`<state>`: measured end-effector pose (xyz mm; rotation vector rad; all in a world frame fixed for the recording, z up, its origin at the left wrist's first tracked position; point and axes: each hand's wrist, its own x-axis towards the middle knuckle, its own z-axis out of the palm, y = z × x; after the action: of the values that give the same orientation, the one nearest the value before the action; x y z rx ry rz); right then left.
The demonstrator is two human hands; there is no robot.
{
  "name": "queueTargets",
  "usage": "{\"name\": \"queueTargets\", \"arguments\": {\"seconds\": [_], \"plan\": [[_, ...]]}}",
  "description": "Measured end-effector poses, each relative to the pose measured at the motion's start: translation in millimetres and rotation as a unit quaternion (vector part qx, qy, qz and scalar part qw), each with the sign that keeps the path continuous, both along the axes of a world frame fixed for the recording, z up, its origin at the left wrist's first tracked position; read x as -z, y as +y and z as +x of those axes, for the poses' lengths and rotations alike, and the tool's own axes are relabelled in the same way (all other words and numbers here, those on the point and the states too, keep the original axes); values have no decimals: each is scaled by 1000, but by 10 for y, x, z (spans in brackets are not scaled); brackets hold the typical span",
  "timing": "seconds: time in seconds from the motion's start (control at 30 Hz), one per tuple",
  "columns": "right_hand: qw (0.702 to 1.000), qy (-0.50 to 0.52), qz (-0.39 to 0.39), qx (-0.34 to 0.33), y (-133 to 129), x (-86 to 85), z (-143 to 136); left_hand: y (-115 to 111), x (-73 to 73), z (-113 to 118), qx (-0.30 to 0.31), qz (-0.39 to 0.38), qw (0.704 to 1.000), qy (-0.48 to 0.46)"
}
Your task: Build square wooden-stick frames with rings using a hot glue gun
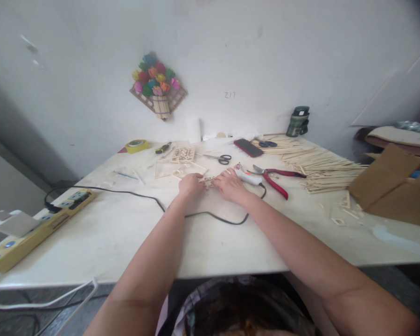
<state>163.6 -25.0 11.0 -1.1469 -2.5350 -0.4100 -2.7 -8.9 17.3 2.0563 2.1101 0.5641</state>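
A little cluster of short pale wooden stick pieces (209,183) lies on the table between my two hands. My left hand (191,185) is at its left side, fingers curled together against the pieces. From the right, my right hand (229,186) bends its fingers down onto the same cluster; the fingertips are partly hidden. Just beyond my right hand lies a white glue gun (248,178) with a black cord. A flat wooden stick frame (164,169) and a small lattice panel (183,154) sit behind my left hand.
Red-handled pruning shears (276,177), scissors (224,159) and a phone (248,148) lie behind. At right are many wooden sticks (329,165) and a cardboard box (388,182). A black cord (217,216) crosses before my hands to a power strip (38,235). Yellow tape (137,146) lies back left.
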Motion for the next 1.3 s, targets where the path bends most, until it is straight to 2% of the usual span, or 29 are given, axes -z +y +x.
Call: {"name": "queueTargets", "arguments": {"seconds": [0.23,0.47,0.73,0.97,1.03,1.1,1.2,1.3], "plan": [[1000,-19,2,2,23,-25,-18,8,-1,-18,1,-22,1000,5],[1000,12,-12,14,12,-24,-34,0,-3,-30,-3,-23,1000,10],[998,46,17,35,8,-25,14,-13,-36,-16,8,-30,999,10],[995,86,11,48,21,-45,32,-9,-27,-14,19,43,998,-30],[992,117,8,48,34,-48,36,15,1,-14,40,65,994,-82],[986,156,2,50,49,-49,41,42,34,-8,71,67,979,-179],[971,228,-24,68,71,-52,54,61,59,16,111,45,933,-340],[942,315,-74,93,86,-55,72,32,37,45,132,27,896,-424]]}}
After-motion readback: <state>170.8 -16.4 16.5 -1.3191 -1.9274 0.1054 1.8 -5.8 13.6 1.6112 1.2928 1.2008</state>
